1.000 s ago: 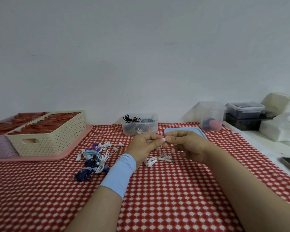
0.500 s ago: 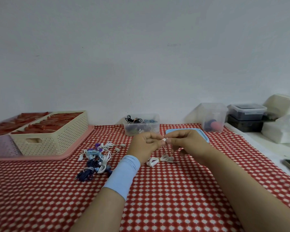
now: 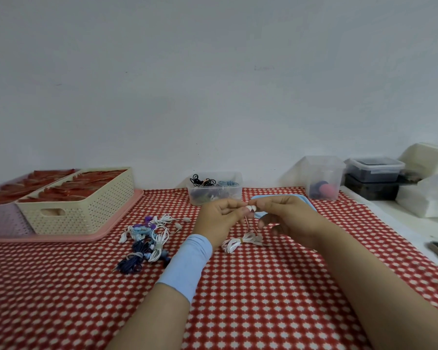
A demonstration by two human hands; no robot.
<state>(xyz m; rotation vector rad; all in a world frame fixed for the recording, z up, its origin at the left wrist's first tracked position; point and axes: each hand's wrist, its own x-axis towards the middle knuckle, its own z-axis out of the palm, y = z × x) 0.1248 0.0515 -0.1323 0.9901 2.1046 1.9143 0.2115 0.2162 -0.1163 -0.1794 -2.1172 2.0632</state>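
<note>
My left hand (image 3: 221, 219) and my right hand (image 3: 287, 218) meet above the red checked tablecloth (image 3: 263, 299). Between their fingertips they pinch a small white earbud (image 3: 251, 208). Its thin wire hangs down to a coiled white earphone bundle (image 3: 242, 241) lying on the cloth just below the hands. A light blue band covers my left wrist. To the left lies a pile of white, blue and purple earphones (image 3: 147, 239).
A clear tub of cables (image 3: 215, 189) and a blue lid (image 3: 283, 199) sit behind the hands. Cream baskets (image 3: 79, 205) with red items rest on a pink tray (image 3: 61, 237) at left. Clear and dark containers (image 3: 324, 178) and white boxes (image 3: 427, 198) stand at right.
Both hands stay together on the earbud and have barely shifted. The view has tilted up slightly.
</note>
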